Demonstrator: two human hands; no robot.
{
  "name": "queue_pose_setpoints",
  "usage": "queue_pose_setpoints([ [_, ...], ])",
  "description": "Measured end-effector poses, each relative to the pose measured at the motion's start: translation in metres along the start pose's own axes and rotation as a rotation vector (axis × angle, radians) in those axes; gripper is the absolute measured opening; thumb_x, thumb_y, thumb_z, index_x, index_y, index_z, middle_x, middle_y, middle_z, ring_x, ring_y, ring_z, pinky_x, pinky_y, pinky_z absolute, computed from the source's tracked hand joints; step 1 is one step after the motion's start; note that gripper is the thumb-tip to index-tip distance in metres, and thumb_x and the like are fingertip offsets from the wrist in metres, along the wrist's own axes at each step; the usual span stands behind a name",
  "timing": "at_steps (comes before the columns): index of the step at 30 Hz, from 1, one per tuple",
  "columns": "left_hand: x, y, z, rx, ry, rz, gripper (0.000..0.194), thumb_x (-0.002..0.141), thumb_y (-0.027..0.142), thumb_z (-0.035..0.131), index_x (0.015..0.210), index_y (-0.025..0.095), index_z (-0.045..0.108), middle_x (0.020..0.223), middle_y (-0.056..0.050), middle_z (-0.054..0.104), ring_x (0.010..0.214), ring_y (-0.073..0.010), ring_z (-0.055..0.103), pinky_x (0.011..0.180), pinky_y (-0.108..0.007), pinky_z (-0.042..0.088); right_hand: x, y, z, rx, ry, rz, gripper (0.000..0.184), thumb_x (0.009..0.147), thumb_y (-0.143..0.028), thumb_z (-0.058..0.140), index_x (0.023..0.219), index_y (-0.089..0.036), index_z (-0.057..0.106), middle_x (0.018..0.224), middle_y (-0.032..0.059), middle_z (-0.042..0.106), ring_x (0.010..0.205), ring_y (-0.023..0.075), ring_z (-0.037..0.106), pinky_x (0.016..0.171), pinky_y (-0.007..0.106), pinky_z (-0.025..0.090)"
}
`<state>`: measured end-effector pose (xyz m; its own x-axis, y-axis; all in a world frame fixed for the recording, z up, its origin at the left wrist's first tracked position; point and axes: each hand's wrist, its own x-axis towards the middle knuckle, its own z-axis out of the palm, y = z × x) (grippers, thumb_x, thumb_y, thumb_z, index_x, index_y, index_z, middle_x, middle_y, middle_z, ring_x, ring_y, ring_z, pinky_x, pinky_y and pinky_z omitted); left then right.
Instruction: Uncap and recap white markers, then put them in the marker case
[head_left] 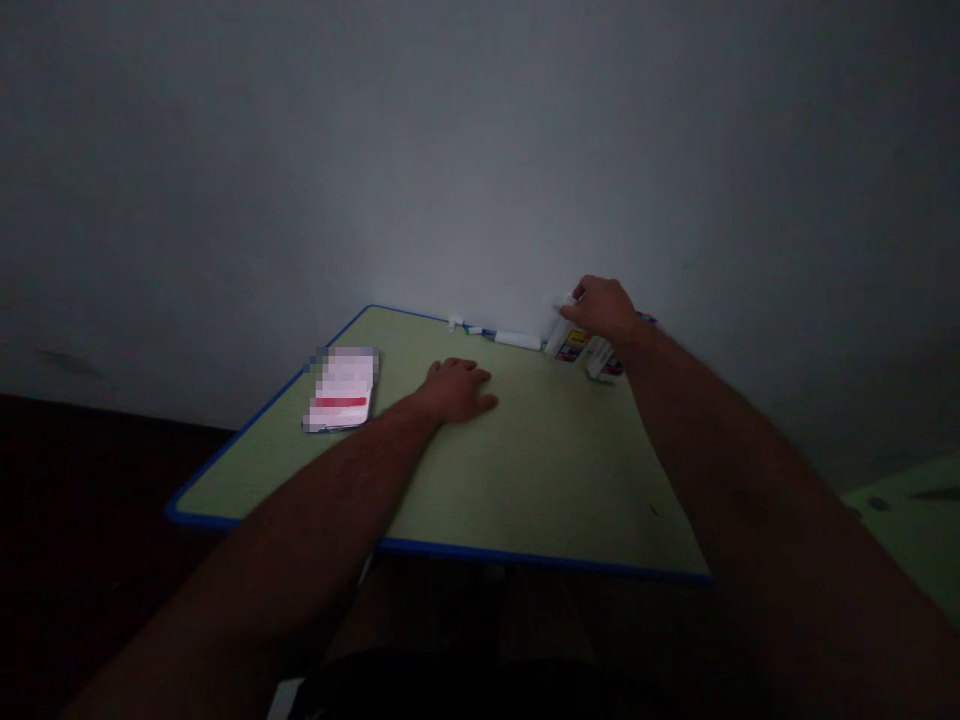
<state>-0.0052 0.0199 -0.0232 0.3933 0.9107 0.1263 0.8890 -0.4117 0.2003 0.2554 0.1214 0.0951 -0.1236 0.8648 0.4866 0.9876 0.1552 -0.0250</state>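
Observation:
My left hand (459, 390) rests palm down on the pale green table (510, 480), its fingers spread and holding nothing. At the back right of the table, my right hand (602, 308) grips the top of an upright white box (561, 335) with yellow, red and dark print. The fingers curl around its upper edge. Just below the wrist is a second white printed item (602, 362), partly covered by the forearm. Its exact kind is too dim to tell.
A phone (345, 385) with a lit screen lies at the left. Along the back edge are a white cylinder (517, 341), a dark pen-like item (487, 334) and small white pieces (455, 323). The wall (480, 160) stands behind. Another greenish surface (911, 520) is at the far right.

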Motion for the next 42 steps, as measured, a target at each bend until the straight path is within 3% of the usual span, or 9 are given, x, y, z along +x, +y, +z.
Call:
queue_pose_setpoints([
  [8, 0.0, 0.0, 0.001, 0.01, 0.006, 0.0, 0.065, 0.088, 0.065, 0.049, 0.142, 0.03, 0.057, 0.153, -0.011, 0.05, 0.14, -0.0342, 0.043, 0.114, -0.056, 0.032, 0.0, 0.004, -0.001, -0.026, -0.033, -0.021, 0.032, 0.076, -0.03, 0.074, 0.104, -0.014, 0.074, 0.1, 0.0131, 0.073, 0.094, 0.0281, 0.067, 0.087, 0.042, 0.052],
  [21, 0.001, -0.002, 0.003, 0.013, 0.015, 0.007, 0.065, 0.087, 0.066, 0.05, 0.141, 0.03, 0.058, 0.15, -0.011, 0.052, 0.138, -0.0344, 0.044, 0.113, -0.055, 0.033, -0.009, 0.001, -0.004, 0.019, -0.024, 0.034, 0.052, 0.073, -0.036, 0.079, 0.12, -0.017, 0.067, 0.103, 0.012, 0.072, 0.097, 0.0294, 0.067, 0.086, 0.043, 0.053],
  [27, 0.0, -0.001, 0.002, 0.006, 0.012, 0.004, 0.066, 0.088, 0.065, 0.05, 0.142, 0.028, 0.057, 0.152, -0.012, 0.05, 0.139, -0.0358, 0.044, 0.113, -0.057, 0.033, -0.008, 0.002, -0.003, 0.026, -0.018, 0.049, 0.052, 0.072, -0.037, 0.079, 0.118, -0.017, 0.068, 0.104, 0.0124, 0.071, 0.099, 0.03, 0.067, 0.087, 0.044, 0.052],
  [33, 0.0, -0.001, 0.002, 0.012, 0.0, 0.001, 0.066, 0.088, 0.066, 0.048, 0.142, 0.029, 0.056, 0.154, -0.011, 0.048, 0.141, -0.0346, 0.043, 0.113, -0.055, 0.033, -0.015, -0.002, -0.008, 0.041, 0.107, 0.093, 0.044, 0.082, -0.047, 0.066, 0.113, -0.016, 0.07, 0.101, 0.0153, 0.071, 0.098, 0.0313, 0.064, 0.088, 0.047, 0.05],
  [38, 0.0, 0.0, 0.001, -0.004, 0.002, -0.016, 0.066, 0.087, 0.066, 0.05, 0.142, 0.03, 0.057, 0.154, -0.01, 0.049, 0.142, -0.035, 0.041, 0.114, -0.056, 0.031, -0.036, -0.014, -0.014, 0.062, 0.264, 0.093, 0.029, 0.092, -0.037, 0.051, 0.099, -0.017, 0.07, 0.098, 0.0142, 0.072, 0.093, 0.0279, 0.063, 0.085, 0.042, 0.047],
  [42, 0.0, 0.001, -0.002, 0.003, 0.011, -0.019, 0.064, 0.089, 0.064, 0.048, 0.14, 0.027, 0.059, 0.152, -0.01, 0.051, 0.14, -0.0332, 0.044, 0.114, -0.051, 0.035, -0.065, -0.03, -0.001, 0.082, 0.307, 0.071, 0.032, 0.097, -0.035, 0.043, 0.089, -0.018, 0.069, 0.093, 0.0127, 0.072, 0.087, 0.0253, 0.064, 0.082, 0.038, 0.046],
])
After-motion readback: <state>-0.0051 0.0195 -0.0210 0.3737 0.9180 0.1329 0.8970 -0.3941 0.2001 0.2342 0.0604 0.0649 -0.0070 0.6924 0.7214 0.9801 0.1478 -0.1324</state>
